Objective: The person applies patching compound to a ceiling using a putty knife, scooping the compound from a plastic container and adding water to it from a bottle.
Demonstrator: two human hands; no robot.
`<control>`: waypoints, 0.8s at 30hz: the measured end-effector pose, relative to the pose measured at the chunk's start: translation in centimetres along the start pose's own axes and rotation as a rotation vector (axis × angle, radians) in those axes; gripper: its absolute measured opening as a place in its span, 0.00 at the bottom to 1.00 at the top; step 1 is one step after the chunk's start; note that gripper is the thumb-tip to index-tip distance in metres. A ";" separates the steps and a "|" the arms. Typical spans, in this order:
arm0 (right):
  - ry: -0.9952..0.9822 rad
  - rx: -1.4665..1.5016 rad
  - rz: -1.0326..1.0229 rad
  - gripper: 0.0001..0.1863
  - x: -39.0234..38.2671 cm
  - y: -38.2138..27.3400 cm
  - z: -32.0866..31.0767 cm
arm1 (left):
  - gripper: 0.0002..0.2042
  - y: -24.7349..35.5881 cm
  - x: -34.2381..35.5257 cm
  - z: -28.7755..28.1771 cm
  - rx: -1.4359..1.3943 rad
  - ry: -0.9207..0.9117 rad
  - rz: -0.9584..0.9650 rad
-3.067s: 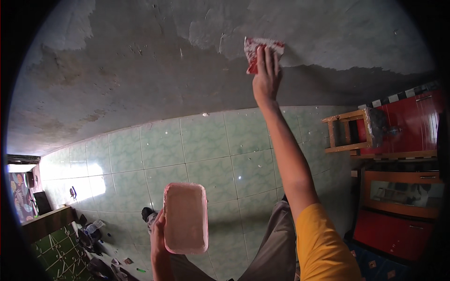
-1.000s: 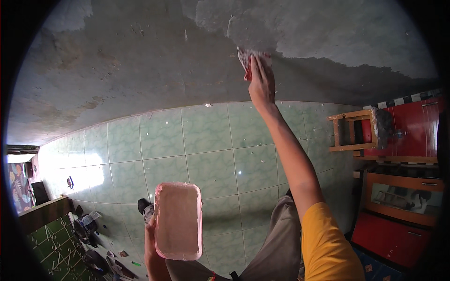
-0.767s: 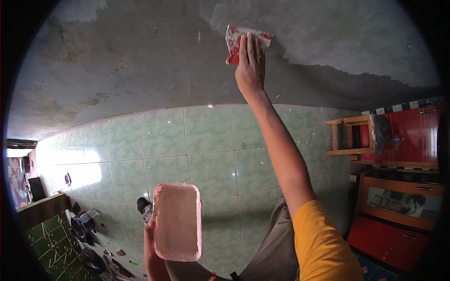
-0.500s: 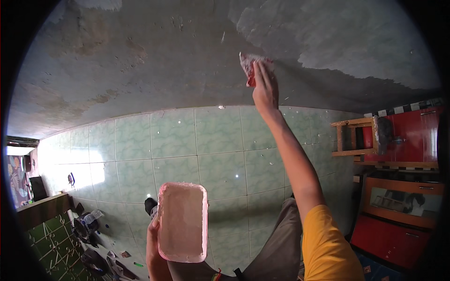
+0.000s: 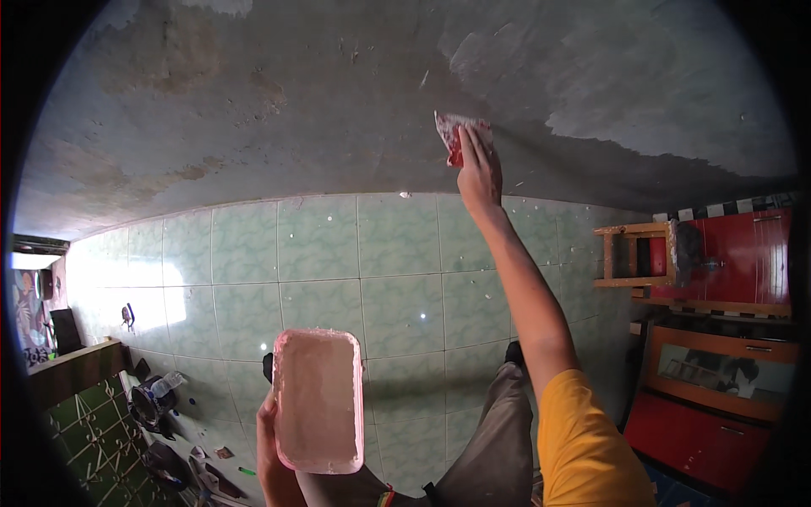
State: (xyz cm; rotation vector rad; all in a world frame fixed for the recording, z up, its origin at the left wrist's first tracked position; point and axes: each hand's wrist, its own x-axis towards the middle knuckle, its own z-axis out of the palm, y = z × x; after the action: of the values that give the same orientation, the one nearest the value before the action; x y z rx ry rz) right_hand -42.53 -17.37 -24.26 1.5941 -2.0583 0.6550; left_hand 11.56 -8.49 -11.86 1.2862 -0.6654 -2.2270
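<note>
1. Tub [image 5: 321, 466], pale residue inside and along its rim, gripped at left by my left hand [image 5: 267, 424].
2. Red scraper [image 5: 447, 135] at the wall [image 5: 355, 110], clamped by my right hand [image 5: 480, 179], fingers together.
3. Wall stretching leftward, floor [image 5: 317, 241] edging it below.

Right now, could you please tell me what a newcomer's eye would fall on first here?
Probably the pink tub held in the left hand, low and left of centre. Higher up, the right hand holds a red, white-smeared scraper at the grey wall. Red cabinets show at far right.
</note>
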 end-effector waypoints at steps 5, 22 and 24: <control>0.291 0.001 -0.089 0.33 12.0 -5.2 -10.6 | 0.33 1.1 -0.9 0.8 0.041 0.008 -0.005; 0.321 -0.055 -0.031 0.32 11.9 -3.6 -9.0 | 0.30 2.2 -2.2 -0.5 0.065 0.015 0.014; 0.367 -0.119 -0.027 0.32 11.7 -2.0 -8.4 | 0.30 1.2 -2.0 -0.1 0.004 0.071 0.043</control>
State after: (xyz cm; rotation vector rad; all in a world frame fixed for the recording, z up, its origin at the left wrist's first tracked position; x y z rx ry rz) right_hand -42.70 -21.46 -10.37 1.3204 -1.7691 0.7385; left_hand 12.72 -8.22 -9.85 1.3333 -0.6649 -2.1361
